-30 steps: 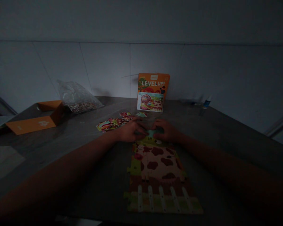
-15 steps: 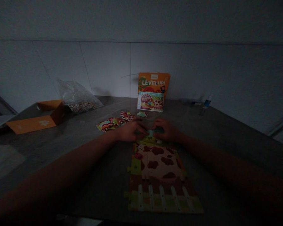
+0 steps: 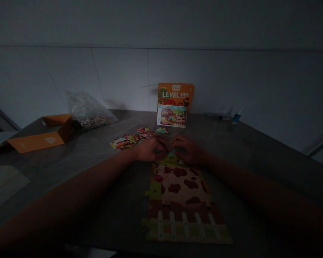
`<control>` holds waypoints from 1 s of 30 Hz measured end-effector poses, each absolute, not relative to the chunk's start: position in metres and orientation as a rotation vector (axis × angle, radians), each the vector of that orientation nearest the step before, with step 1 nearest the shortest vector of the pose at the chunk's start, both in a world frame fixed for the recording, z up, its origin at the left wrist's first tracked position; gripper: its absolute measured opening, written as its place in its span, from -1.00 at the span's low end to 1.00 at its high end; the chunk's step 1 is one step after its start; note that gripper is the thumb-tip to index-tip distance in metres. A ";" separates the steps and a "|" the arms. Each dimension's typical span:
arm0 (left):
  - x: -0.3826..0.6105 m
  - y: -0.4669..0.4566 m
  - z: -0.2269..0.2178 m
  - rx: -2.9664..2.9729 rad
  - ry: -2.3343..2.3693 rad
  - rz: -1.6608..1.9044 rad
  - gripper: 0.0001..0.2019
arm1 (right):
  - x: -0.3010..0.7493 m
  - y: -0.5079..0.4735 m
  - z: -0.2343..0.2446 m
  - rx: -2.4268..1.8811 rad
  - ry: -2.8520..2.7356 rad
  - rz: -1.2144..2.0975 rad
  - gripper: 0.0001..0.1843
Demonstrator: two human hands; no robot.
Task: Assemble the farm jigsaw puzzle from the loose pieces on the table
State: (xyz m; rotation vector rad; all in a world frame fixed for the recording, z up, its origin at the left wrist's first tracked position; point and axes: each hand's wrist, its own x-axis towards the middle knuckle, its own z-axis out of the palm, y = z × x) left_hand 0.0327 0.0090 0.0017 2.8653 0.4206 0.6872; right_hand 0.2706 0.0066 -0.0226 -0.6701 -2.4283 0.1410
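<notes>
A partly joined jigsaw puzzle (image 3: pixel 183 186) lies flat before me, showing a spotted cow above a white fence. At its far edge, my left hand (image 3: pixel 149 148) curls its fingers on the left side of a green and light-blue puzzle piece (image 3: pixel 172 158). My right hand (image 3: pixel 190 150) is bent over the right side of that same piece, thumb and fingers closed in. The fingertips of both hands nearly meet and hide part of the piece. Just beyond my left hand lies a heap of loose puzzle pieces (image 3: pixel 126 141), with one light-green piece (image 3: pixel 162 130) apart from it.
An orange box (image 3: pixel 176 94) stands by the wall with a farm picture card (image 3: pixel 172 116) leaning on it. To the left are an open orange box part (image 3: pixel 39 141) and a clear plastic bag (image 3: pixel 90 111) with pieces inside. A small bottle (image 3: pixel 237 116) stands at the right.
The fingers of my right hand have shifted slightly left, closer to my left hand, covering more of the piece. The joined puzzle stays in place.
</notes>
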 end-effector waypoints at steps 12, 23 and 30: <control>0.032 0.007 0.003 2.870 0.560 0.647 -0.81 | 0.268 0.002 -0.014 -0.706 -2.462 0.239 -0.75; 0.030 0.008 0.004 2.942 0.659 0.625 -0.84 | 0.267 0.005 -0.018 -0.669 -2.440 0.241 -0.81; 0.028 0.007 0.007 2.944 0.668 0.654 -0.87 | 0.272 0.012 -0.023 -0.705 -2.378 0.296 -0.75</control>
